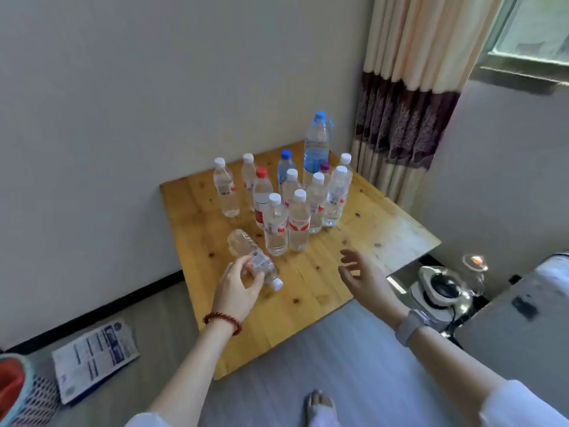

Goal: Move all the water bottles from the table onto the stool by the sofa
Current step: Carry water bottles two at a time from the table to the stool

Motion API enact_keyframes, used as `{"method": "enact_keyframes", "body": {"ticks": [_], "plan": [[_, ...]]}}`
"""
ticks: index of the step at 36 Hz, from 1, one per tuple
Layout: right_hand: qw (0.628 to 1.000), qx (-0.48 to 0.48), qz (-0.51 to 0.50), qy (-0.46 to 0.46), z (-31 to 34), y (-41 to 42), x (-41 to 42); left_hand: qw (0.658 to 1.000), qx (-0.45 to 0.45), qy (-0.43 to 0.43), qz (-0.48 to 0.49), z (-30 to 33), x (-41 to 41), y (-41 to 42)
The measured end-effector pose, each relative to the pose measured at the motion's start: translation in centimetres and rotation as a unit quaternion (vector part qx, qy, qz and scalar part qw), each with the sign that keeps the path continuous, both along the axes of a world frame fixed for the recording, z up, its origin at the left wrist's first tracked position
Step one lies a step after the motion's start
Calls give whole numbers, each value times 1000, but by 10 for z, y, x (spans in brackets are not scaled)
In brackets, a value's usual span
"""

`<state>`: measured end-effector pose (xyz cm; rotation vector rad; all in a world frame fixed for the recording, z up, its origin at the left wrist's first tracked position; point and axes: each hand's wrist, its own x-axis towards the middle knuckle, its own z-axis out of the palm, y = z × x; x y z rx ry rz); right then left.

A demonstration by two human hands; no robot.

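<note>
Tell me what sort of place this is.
Probably a room in a home, perhaps a bedroom or living room. A low wooden table crowded with clear plastic water bottles stands in a corner, a cream and purple patterned curtain hangs by a window, and a glass kettle sits nearby.

clear bottles [278, 223], white caps; honey-yellow table [308, 288].

You've only got the one head view, wide-angle, looking forward and down, pretty close over the square pale-wood table [311, 291].
</note>
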<state>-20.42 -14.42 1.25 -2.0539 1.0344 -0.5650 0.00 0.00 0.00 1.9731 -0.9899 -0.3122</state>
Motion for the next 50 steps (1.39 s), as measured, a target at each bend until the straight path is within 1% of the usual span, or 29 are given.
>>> {"method": "enact_keyframes", "body": {"ticks": [5, 10, 12, 15, 18, 22, 29, 33, 36, 38, 40, 42, 45, 48, 50], "plan": [[999, 24, -2, 46, -37, -66, 50, 993, 38, 105, 25, -47, 24, -75], [998, 23, 36, 35, -59, -129, 103, 982, 55, 175, 55, -74, 53, -145], [998, 30, 45, 37, -66, -148, 122, 983, 46, 172, 44, -82, 65, -165], [995, 46, 67, 49, -79, -165, 142, 988, 43, 144, 32, -90, 80, -182], [995, 51, 77, 35, -91, -169, 151, 991, 46, 120, 32, -97, 88, -189], [998, 14, 56, 17, -101, -168, 155, 990, 56, 127, 25, -104, 98, -192], [996, 65, 57, 9, -98, -161, 147, 996, 24, 86, 2, -102, 100, -189], [995, 99, 13, -25, -85, -143, 128, 995, -2, 91, -30, -90, 94, -179], [990, 124, -35, -54, -67, -123, 104, 993, -36, 90, -62, -69, 82, -174], [986, 129, -71, -72, -55, -109, 86, 989, -56, 102, -94, -51, 70, -173], [978, 130, -108, -119, -44, -94, 66, 981, -65, 124, -131, -33, 55, -176], [973, 116, -138, -141, -31, -80, 44, 970, -68, 148, -180, -20, 38, -180], [967, 96, -198, -130, -9, -58, 8, 953, -58, 163, -247, -10, 2, -187], [961, 53, -264, -56, -3, -35, -43, 935, -35, 183, -301, -5, -48, -193], [947, 45, -315, -41, 1, -18, -82, 918, -17, 193, -346, -2, -90, -196]]}}
